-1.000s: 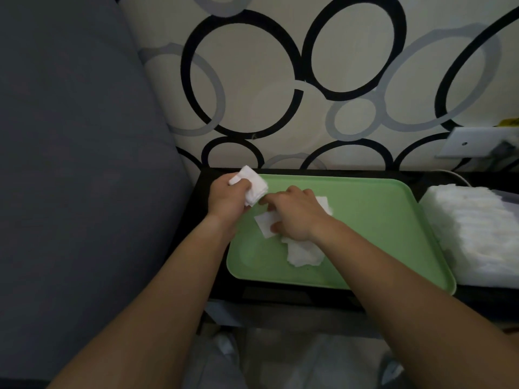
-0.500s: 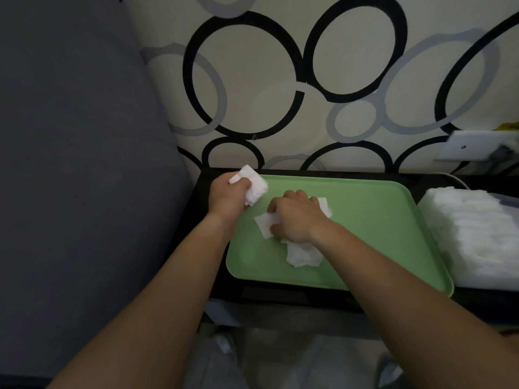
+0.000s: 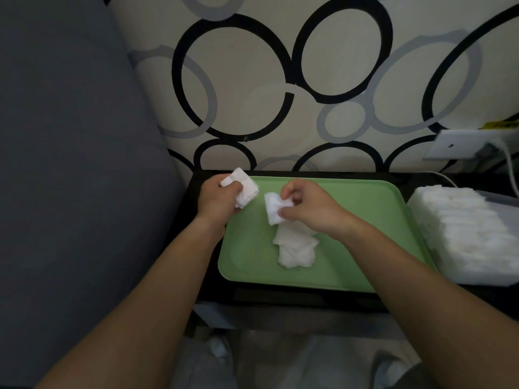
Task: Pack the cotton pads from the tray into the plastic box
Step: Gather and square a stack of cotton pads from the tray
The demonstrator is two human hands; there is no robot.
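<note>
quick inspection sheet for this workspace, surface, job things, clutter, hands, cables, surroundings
surface: black table, carrying the tray and the box
job's things: green tray with loose cotton pads piled near its middle; plastic box to the tray's right, filled with packed pads
clutter: nothing seen
hands: left hand grips a small stack of pads at the tray's far left corner; right hand pinches a single pad just above the loose pile
cables: white cable runs down from the wall socket plate, behind the box
surroundings: ring-patterned wall behind the table; grey cushion on the left
</note>
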